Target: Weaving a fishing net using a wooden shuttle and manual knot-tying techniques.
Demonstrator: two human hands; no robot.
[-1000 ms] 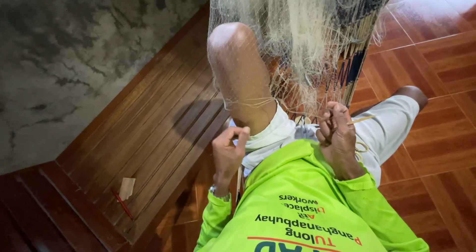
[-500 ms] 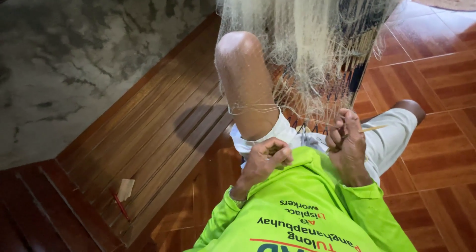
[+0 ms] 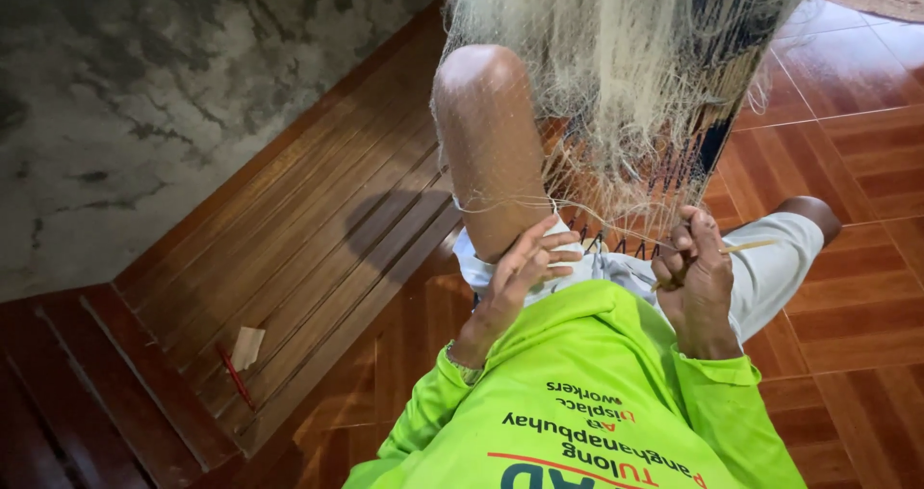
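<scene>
A pale fishing net (image 3: 616,75) hangs in front of me and drapes over my raised left knee (image 3: 486,142). My left hand (image 3: 525,272) rests against that leg with its fingers spread, touching thin net line that loops around the leg. My right hand (image 3: 695,270) is closed on a slim yellowish netting needle (image 3: 736,250), which points right and holds a strand running up into the net's lower edge. I wear a bright green long-sleeved shirt (image 3: 587,402) and white shorts.
A reddish wooden step edge (image 3: 318,248) runs diagonally at left, with grey concrete ground (image 3: 144,94) beyond it. A small wooden piece and a red stick (image 3: 241,354) lie on the step. Brown floor tiles (image 3: 857,162) lie at right.
My left hand has moved up from my lap to the raised leg and opened its fingers. My right hand has stayed by the net's lower edge with the needle.
</scene>
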